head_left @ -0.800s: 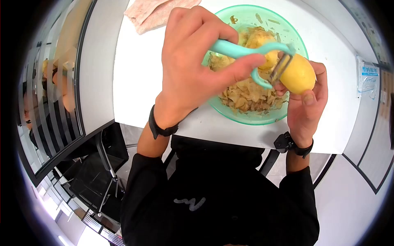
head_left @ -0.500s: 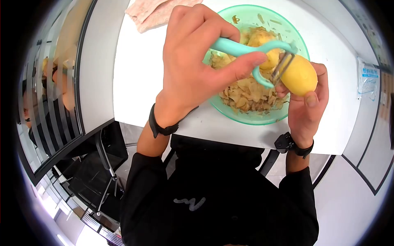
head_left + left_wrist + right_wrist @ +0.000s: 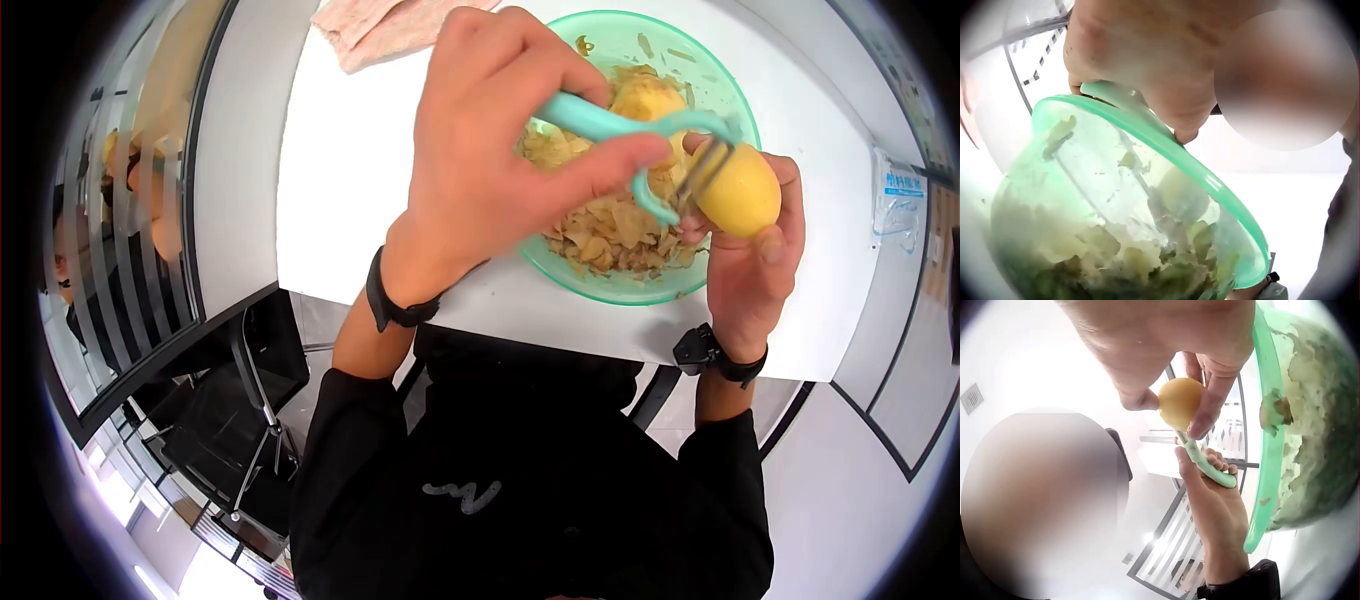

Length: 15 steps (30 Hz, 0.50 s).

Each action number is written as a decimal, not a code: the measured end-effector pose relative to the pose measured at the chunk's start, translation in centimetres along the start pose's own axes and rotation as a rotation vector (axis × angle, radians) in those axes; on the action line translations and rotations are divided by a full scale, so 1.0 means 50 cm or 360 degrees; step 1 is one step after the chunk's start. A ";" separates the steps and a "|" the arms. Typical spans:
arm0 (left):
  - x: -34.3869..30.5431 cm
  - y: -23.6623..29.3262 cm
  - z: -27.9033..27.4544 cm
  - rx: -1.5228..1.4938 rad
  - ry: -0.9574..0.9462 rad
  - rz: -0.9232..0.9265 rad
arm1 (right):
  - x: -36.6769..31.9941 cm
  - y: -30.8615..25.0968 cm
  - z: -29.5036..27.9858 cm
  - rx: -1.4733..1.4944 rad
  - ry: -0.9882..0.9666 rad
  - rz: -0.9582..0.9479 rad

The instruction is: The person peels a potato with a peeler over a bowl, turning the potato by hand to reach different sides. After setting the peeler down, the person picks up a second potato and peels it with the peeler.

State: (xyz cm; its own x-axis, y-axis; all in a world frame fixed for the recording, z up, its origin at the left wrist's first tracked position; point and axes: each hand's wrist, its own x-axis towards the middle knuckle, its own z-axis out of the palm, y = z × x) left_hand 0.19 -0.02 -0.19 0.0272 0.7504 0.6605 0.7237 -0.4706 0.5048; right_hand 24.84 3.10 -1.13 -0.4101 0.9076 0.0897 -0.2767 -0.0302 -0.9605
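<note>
In the head view the left hand point(image 3: 500, 160) grips the handle of a mint-green peeler point(image 3: 600, 122), its thumb along the near side. The blade lies at the left side of a smooth yellow potato point(image 3: 740, 190). Fingers and thumb of the right hand point(image 3: 755, 270) hold that potato over the right part of a green bowl point(image 3: 640, 298). Inside the bowl are peelings point(image 3: 620, 235) and another potato point(image 3: 645, 97), partly hidden by the left hand. The right wrist view shows the potato point(image 3: 1181, 403) pinched, with the peeler point(image 3: 1209, 469) against it.
A pink cloth point(image 3: 385, 30) lies at the back left of the white table point(image 3: 340, 200). A clear plastic packet point(image 3: 897, 200) is at the table's right edge. A black chair point(image 3: 220, 430) stands at the lower left, beside a striped glass partition point(image 3: 130, 230).
Both hands, the peeler and the held potato appear slightly farther right in the head view. Bowl and cloth have also shifted a little right there. Both grips remain the same.
</note>
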 end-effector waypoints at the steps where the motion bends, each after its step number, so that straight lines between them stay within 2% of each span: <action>1: 0.000 -0.004 0.000 0.0025 0.0015 0.0002 | 0.000 -0.001 -0.001 0.0021 -0.0004 0.0006; 4: 0.000 -0.010 -0.007 0.0062 0.0006 0.0045 | -0.002 -0.003 -0.002 0.0036 0.0003 0.0032; 7: 0.004 0.010 -0.005 -0.0100 -0.0046 0.0030 | -0.002 -0.006 0.002 0.0011 0.0037 0.0052; 12: -0.001 -0.010 -0.003 0.0126 0.0029 0.0048 | 0.000 -0.003 -0.003 0.0029 0.0022 0.0053; 15: -0.001 -0.005 -0.006 -0.0016 0.0002 0.0056 | -0.001 -0.002 0.000 0.0027 0.0038 0.0060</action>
State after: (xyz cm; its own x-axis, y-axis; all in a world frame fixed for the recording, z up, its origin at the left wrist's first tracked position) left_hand -0.19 -0.11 -0.19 0.0513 0.7327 0.6786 0.7153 -0.5011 0.4870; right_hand 24.89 3.07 -1.06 -0.4000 0.9153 0.0469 -0.2763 -0.0716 -0.9584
